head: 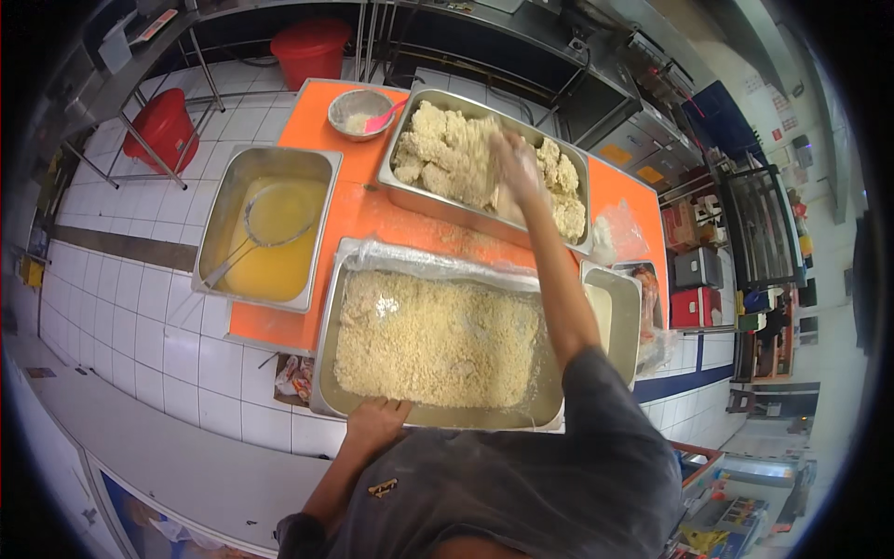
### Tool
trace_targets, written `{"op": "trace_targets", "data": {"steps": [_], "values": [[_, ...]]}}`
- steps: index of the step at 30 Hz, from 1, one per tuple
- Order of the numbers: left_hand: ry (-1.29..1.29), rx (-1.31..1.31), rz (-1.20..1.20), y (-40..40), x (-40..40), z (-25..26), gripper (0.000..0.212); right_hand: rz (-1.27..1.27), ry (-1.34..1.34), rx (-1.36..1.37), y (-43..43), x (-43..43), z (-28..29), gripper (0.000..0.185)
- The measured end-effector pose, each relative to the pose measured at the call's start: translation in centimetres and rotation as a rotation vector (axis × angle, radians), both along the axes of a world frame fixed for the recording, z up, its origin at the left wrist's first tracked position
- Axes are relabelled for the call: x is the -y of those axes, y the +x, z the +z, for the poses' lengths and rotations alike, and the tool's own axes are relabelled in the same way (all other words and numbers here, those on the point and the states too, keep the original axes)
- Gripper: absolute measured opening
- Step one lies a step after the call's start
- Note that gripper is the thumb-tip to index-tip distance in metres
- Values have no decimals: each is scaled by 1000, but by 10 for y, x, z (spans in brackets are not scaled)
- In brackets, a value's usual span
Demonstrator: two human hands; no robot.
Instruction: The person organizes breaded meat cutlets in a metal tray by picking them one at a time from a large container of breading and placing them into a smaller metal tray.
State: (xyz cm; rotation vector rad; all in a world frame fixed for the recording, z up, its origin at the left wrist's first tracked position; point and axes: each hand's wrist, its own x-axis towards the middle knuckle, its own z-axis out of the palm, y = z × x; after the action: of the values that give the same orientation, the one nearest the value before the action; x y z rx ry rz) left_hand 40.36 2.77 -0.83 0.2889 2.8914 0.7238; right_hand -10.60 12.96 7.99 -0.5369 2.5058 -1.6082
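Observation:
My left hand (377, 421) grips the near rim of a deep steel pan (447, 418), its fingers hooked over the edge. A bed of pale breading crumbs (433, 342) fills most of that pan, with plastic wrap (433, 265) bunched along the far side. My right hand (515, 168) reaches over a second steel pan (461, 222) farther back. Piled inside are crumb-coated food pieces (433, 140), probably breaded chicken. Motion blurs the right fingers and the pieces beside them, so whether the hand holds one cannot be made out.
On the left, a steel pan (325, 230) holds yellow liquid and a wire skimmer (279, 216). A metal bowl (349, 112) with a pink-handled utensil (380, 122) stands at the back of the orange table (286, 325). At right are a pan of pale batter (598, 314) and a plastic bag (618, 234).

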Motion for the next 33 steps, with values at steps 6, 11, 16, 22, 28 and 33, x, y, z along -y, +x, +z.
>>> {"op": "trace_targets", "data": {"steps": [6,11,16,22,28,33], "values": [[-29,74,-14,1,4,-8,40,126,320,-75,-151,108,-26,66],[24,86,-32,-5,-1,-1,34,245,1073,-565,-141,145,-83,39],[-7,58,-6,4,-7,-16,16,-23,704,-688,-150,120,-95,41],[-30,73,-11,3,-3,-1,33,412,295,-158,138,38,-19,32],[-16,31,-40,3,-2,-5,44,241,369,292,251,90,-124,54],[-77,-41,3,0,-6,-19,30,-53,455,280,265,119,-170,56]]}}
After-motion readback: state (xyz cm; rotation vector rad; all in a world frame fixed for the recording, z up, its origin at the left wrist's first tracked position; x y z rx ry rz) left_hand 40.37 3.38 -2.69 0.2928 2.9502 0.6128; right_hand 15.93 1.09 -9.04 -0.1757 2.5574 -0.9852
